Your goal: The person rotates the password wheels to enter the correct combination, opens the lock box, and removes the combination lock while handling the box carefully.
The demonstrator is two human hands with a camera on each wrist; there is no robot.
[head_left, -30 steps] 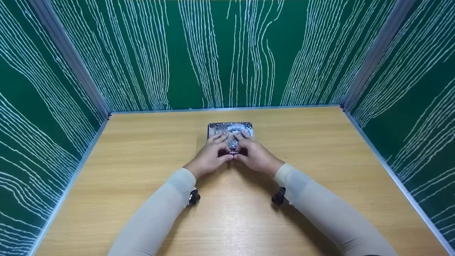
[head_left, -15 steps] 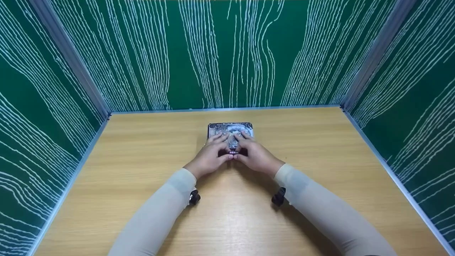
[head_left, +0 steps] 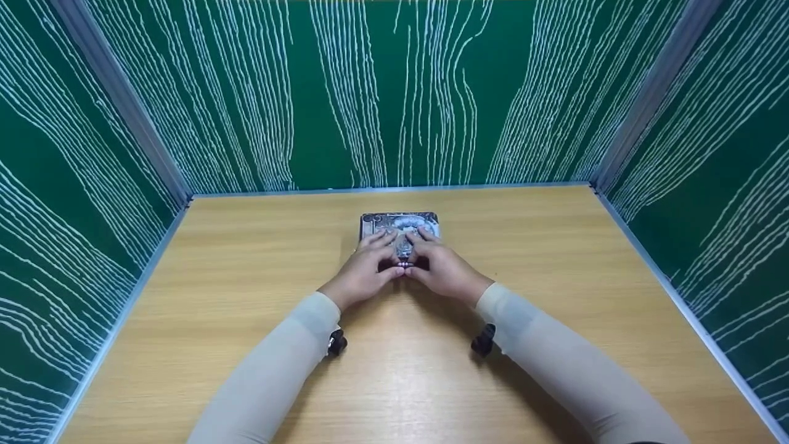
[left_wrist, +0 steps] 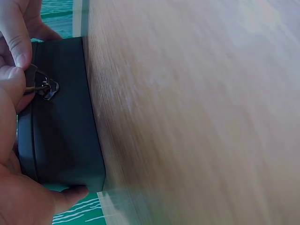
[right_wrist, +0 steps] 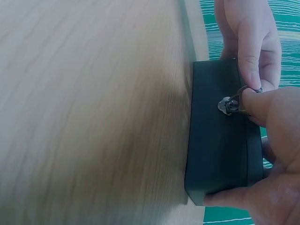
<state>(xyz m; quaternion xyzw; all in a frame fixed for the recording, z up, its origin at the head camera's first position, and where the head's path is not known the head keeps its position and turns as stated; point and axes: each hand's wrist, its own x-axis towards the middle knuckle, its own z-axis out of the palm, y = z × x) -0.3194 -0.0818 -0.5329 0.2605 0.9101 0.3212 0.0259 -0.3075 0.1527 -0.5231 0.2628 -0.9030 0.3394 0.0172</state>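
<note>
A small dark box [head_left: 399, 218] with a grey, patterned lid stands at the far middle of the table, its plain dark front [left_wrist: 65, 136] facing the person. A metal clasp [right_wrist: 227, 106] hangs at the middle of that front, just below the lid seam. My left hand [head_left: 363, 269] and right hand [head_left: 442, 269] meet there from either side, thumbs tip to tip, pinching the clasp's upper part at the lid edge. Other fingers of both hands spread over the lid and along the box's ends. The fingertips partly cover the clasp.
The box stands on a wide wooden table [head_left: 259, 246]. Green panels [head_left: 425, 92] with wavy white lines rise behind and at both sides, joined by grey corner posts [head_left: 126, 98]. Dark wrist cameras [head_left: 484, 341] hang under both sleeves.
</note>
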